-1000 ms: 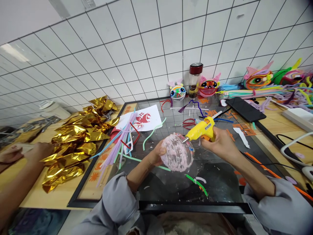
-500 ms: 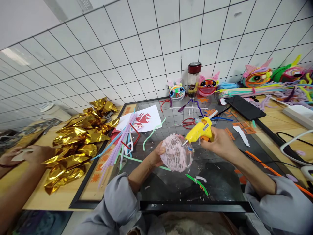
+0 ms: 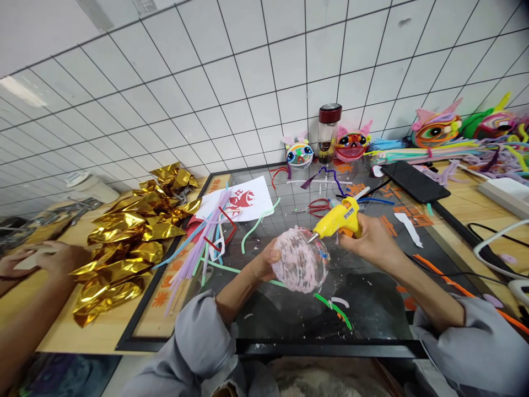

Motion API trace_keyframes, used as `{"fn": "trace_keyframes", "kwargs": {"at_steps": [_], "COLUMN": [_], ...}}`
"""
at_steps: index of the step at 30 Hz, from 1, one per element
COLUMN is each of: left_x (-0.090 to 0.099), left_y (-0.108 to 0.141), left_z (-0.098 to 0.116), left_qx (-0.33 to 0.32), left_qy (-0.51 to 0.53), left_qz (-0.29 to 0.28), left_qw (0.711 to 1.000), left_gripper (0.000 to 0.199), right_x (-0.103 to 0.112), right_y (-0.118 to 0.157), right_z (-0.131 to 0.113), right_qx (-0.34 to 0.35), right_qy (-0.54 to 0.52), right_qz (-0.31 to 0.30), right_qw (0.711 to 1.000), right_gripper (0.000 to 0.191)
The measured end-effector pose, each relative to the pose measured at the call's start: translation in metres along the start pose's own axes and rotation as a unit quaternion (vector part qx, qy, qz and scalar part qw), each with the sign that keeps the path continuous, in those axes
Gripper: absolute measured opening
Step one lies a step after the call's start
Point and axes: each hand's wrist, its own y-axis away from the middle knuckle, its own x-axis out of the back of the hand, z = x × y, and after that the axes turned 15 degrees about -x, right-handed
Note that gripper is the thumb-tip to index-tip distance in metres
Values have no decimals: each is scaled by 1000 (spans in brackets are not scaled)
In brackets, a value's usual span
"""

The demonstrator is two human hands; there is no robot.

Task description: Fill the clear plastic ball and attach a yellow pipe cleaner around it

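My left hand (image 3: 265, 261) grips the left side of a clear round form (image 3: 298, 260) partly covered in pale pink fuzzy strands. It is held above the dark glass panel (image 3: 264, 314). My right hand (image 3: 363, 238) is wrapped round the handle of a yellow glue gun (image 3: 338, 218), whose metal nozzle is at the top of the round form. Below and right of the form lie short green and white fuzzy stems (image 3: 333, 310). Behind it are red-handled scissors (image 3: 319, 207).
Gold foil (image 3: 124, 237) and another person's hands (image 3: 58, 258) are at the left. Lilac stems (image 3: 202, 242) cross a white paper (image 3: 258, 201). A glass bottle (image 3: 327, 135) stands by the wall between decorated heads. A black phone (image 3: 414, 181) lies at the right.
The round form has turned slightly in my left hand, and the glue gun's nozzle is a little higher on it. At the left, the other person's hands have shifted slightly.
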Motion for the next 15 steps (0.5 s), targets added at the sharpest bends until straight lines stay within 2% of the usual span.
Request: {"fn": "trace_keyframes", "kwargs": {"at_steps": [15], "left_x": [-4], "left_y": [0], "left_z": [1], "left_qx": [-23], "left_qy": [-2], "left_qz": [-19], "left_qw": [1000], "left_gripper": [81], "right_x": [2], "right_y": [2], "right_z": [-2], "right_qx": [6], "right_qy": [10], "right_qz": [9], "right_qw": [1000], "right_gripper": [20]}}
